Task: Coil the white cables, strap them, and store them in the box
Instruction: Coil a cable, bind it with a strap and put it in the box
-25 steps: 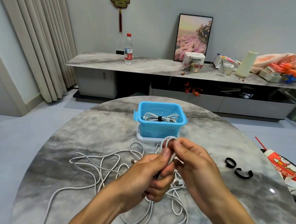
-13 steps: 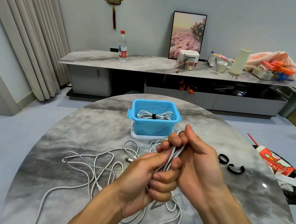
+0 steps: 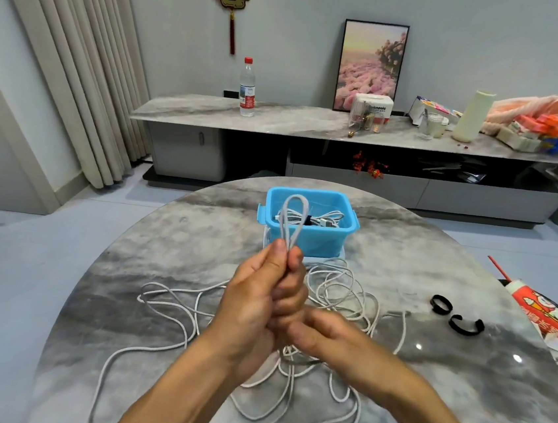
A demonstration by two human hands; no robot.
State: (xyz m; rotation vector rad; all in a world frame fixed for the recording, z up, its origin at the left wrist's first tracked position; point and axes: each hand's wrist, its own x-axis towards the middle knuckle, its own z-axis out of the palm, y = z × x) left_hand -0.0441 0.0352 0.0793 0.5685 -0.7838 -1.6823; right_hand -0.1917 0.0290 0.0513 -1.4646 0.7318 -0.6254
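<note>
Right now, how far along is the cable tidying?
Done: one strapped coil lies in the blue box. In hand: the left hand grips a half-wound loop; the right hand feeds cable. Left: loose cables on the table, two black straps unused.

A box [image 3: 306, 229] stands on the far middle of the table [image 3: 170, 251], with a strapped cable bundle [image 3: 318, 220] lying inside it. Near of the box, loose cables [image 3: 171, 303] sprawl across the table's middle. The left hand [image 3: 258, 298] is above them, holding a cable loop [image 3: 291, 219] upright in front of the box; the right hand [image 3: 326, 337] is just right of and nearer than the left. Two straps [image 3: 456, 316] lie on the table well to the right.
</note>
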